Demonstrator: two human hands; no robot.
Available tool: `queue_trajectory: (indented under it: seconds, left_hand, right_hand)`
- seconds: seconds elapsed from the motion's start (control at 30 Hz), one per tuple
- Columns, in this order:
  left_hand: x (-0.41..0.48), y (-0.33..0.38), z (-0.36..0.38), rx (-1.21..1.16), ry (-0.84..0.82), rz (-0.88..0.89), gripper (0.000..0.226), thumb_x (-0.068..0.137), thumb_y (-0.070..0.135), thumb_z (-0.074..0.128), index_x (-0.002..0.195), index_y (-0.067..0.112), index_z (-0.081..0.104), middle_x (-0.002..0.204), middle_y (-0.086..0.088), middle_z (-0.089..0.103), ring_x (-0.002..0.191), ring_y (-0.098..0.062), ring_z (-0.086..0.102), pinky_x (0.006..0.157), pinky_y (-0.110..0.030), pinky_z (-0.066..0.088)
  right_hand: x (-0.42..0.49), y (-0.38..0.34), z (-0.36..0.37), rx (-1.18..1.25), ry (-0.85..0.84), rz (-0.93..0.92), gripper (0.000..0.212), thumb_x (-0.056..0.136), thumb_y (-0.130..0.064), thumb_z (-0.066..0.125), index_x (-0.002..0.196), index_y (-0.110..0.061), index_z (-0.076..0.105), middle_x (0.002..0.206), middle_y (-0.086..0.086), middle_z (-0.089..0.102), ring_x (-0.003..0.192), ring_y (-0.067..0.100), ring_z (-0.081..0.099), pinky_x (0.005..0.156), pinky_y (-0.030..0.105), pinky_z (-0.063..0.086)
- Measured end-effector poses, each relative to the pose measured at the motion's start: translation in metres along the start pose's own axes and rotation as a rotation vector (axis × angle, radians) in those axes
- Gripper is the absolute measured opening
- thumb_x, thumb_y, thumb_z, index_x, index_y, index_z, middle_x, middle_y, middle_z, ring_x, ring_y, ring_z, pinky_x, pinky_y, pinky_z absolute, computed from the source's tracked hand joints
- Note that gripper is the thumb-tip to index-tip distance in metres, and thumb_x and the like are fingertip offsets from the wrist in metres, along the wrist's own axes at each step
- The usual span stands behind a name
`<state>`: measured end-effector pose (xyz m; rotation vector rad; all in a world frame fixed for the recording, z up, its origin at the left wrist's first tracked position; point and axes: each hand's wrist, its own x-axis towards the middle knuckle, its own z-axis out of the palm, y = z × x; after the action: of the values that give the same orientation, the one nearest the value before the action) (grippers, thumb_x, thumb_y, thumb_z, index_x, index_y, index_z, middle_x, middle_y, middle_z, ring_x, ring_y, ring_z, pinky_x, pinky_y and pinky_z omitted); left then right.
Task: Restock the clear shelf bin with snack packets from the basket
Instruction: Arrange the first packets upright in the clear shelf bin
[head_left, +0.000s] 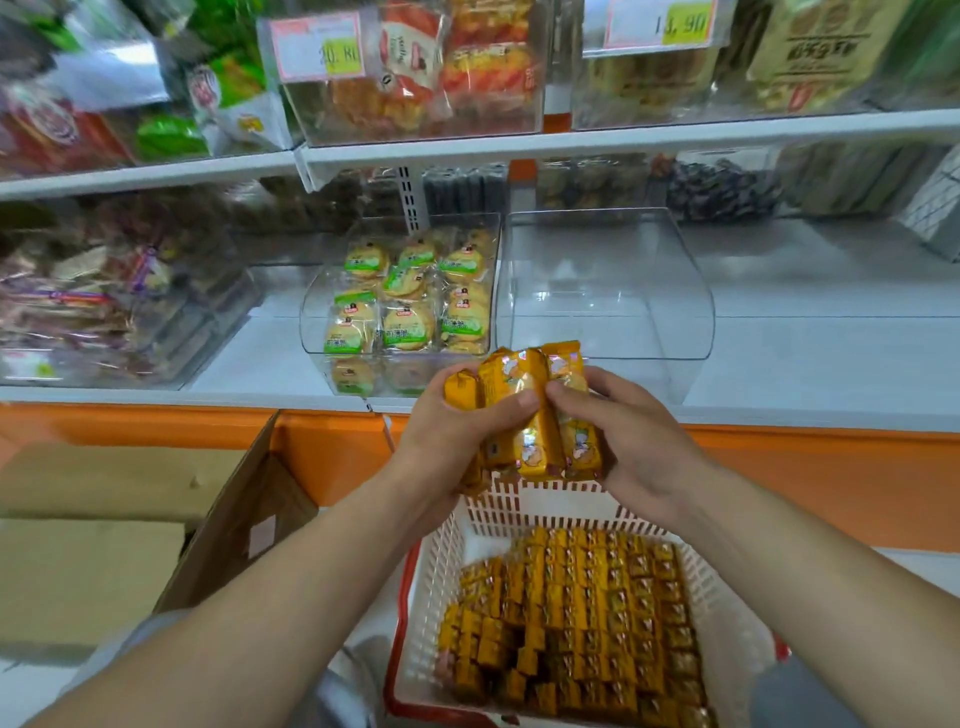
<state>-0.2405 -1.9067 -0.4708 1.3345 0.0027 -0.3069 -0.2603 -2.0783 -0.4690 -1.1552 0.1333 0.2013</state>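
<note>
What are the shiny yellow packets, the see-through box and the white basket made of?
Yellow packets: probably thin foil-like plastic film; they look glossy and crinkled, with glints of light.
See-through box: looks like hard clear plastic, maybe acrylic; you see straight through it, and its curved front reflects.
White basket: moulded plastic with a matt look, slotted walls and a red rim.

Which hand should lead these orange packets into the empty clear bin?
Right, probably. Both hands grip the orange packets, but the right hand sits in front of the empty clear bin, while the left hand sits in front of the cookie bin.
</note>
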Motion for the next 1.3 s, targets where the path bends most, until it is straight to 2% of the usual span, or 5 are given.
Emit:
queue_trajectory:
  seconds: [0.3, 0.4, 0.57, 0.8, 1.3]
  left_hand:
    - [0.017, 0.016, -0.008, -0.067, -0.074, 0.031, 0.067, 0.065, 0.016, 0.091, 0.126, 0.013, 0.062, 0.112, -0.021, 0.075, 0.095, -0.040, 0.075, 0.071, -0.048, 0.062]
    - [0.023, 0.024, -0.015, -0.021, 0.012, 0.082, 0.065, 0.063, 0.014, 0.091, 0.122, 0.017, 0.064, 0.108, -0.018, 0.076, 0.093, -0.039, 0.076, 0.071, -0.051, 0.062]
    - [0.022, 0.038, -0.026, 0.071, 0.114, 0.151, 0.067, 0.052, 0.026, 0.093, 0.110, 0.037, 0.060, 0.094, 0.004, 0.079, 0.086, -0.027, 0.078, 0.063, -0.043, 0.063]
    - [0.019, 0.043, -0.029, 0.138, 0.176, 0.166, 0.065, 0.054, 0.028, 0.092, 0.108, 0.042, 0.059, 0.089, 0.012, 0.078, 0.085, -0.020, 0.078, 0.063, -0.039, 0.063]
    - [0.089, 0.054, -0.040, 0.599, 0.253, 0.353, 0.060, 0.065, 0.030, 0.094, 0.098, 0.050, 0.049, 0.121, 0.002, 0.062, 0.101, -0.017, 0.067, 0.068, -0.036, 0.064]
  right_hand:
    - [0.014, -0.005, 0.000, -0.072, -0.003, -0.060, 0.041, 0.068, -0.045, 0.076, 0.101, -0.023, 0.067, 0.095, 0.012, 0.074, 0.079, 0.030, 0.072, 0.067, 0.047, 0.058]
    - [0.018, -0.004, 0.000, 0.047, -0.025, -0.041, 0.021, 0.092, -0.026, 0.063, 0.112, -0.021, 0.069, 0.108, 0.016, 0.071, 0.090, 0.035, 0.069, 0.076, 0.058, 0.056]
    - [0.017, -0.010, -0.007, 0.102, -0.098, -0.097, 0.045, 0.086, 0.010, 0.057, 0.117, -0.020, 0.072, 0.099, 0.011, 0.073, 0.087, 0.027, 0.071, 0.069, 0.033, 0.056]
    - [0.015, -0.018, -0.007, 0.135, 0.102, -0.144, 0.054, 0.067, -0.004, 0.076, 0.118, -0.009, 0.060, 0.098, 0.013, 0.075, 0.082, 0.025, 0.073, 0.061, 0.029, 0.055]
    - [0.184, -0.055, -0.051, -0.763, 0.367, -0.455, 0.034, 0.079, -0.008, 0.078, 0.102, -0.024, 0.059, 0.090, -0.007, 0.063, 0.086, 0.021, 0.062, 0.081, 0.044, 0.056]
